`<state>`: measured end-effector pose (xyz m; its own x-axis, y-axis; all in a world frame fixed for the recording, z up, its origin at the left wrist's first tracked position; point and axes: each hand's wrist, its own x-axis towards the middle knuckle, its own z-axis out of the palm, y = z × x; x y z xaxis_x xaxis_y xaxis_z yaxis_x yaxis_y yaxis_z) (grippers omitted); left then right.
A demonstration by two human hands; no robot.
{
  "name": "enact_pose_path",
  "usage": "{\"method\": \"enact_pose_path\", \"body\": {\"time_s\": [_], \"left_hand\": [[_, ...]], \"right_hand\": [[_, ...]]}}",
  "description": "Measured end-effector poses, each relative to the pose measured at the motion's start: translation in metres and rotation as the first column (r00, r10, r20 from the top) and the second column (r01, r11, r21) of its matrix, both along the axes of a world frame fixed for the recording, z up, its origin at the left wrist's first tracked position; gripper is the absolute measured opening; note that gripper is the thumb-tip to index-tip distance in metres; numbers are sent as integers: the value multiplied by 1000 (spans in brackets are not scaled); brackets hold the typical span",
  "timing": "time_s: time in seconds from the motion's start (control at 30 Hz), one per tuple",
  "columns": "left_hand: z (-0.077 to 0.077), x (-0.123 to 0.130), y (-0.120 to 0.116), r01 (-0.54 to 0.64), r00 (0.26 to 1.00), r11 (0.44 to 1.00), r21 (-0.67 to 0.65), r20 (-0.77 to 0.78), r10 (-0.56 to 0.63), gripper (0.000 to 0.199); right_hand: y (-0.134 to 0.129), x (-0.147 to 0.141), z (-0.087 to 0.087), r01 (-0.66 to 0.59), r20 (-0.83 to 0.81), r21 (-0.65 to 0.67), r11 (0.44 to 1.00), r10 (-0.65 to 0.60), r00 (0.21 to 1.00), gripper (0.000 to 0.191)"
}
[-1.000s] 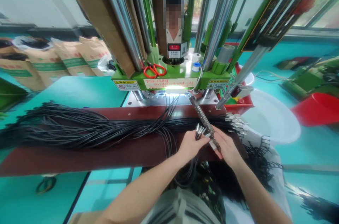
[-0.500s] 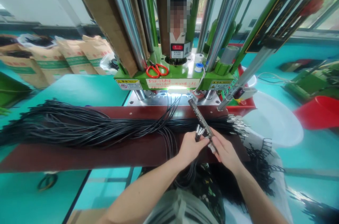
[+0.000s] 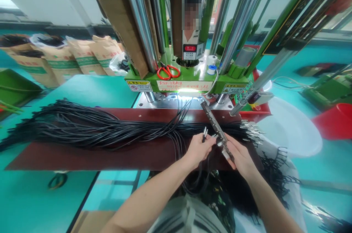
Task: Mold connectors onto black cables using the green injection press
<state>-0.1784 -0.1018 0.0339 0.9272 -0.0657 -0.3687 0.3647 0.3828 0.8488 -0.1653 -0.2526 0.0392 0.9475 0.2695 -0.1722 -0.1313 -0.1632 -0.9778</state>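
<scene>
Nearest, two bare hands are working over a brown board (image 3: 96, 157). The right hand (image 3: 242, 154) is gripping the near end of a slotted metal bar (image 3: 211, 116); the left hand (image 3: 198, 149) is pinching silver-tipped cable ends (image 3: 205, 134) just left of it. Whether the left fingers are touching the bar is hard to tell. The bar is slanting away and leftward, its far end pointing toward a green machine (image 3: 154, 75). Beyond the hands, a bundle of black cables (image 3: 110, 130) is lying crosswise. On the machine, red scissors (image 3: 168, 72) are resting above a white label (image 3: 184, 86) bearing red handwriting; yellow-topped warning labels (image 3: 139, 86) are flanking it. Their small print is too blurred to read.
</scene>
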Motion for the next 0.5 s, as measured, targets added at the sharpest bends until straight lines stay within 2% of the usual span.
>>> {"method": "enact_pose_path", "body": {"time_s": [0.1,0.23,0.33,0.5], "left_hand": [[5,2,2,17,999,1000,9,-29,-16,34],[8,4,3,63,998,998,20,-31,-62,34],[3,3,2,43,999,998,37,0,-43,34],[-10,0,0,-45,992,989,137,121,29,32]], "right_hand": [[-2,2,-1,-45,-16,-2,999,45,999,54],[-3,2,-3,-17,-6,-24,1000,17,1000,54],[-4,2,-6,-42,6,-66,997,42,999,55],[-5,2,-7,-169,31,-159,973,176,984,53]]}}
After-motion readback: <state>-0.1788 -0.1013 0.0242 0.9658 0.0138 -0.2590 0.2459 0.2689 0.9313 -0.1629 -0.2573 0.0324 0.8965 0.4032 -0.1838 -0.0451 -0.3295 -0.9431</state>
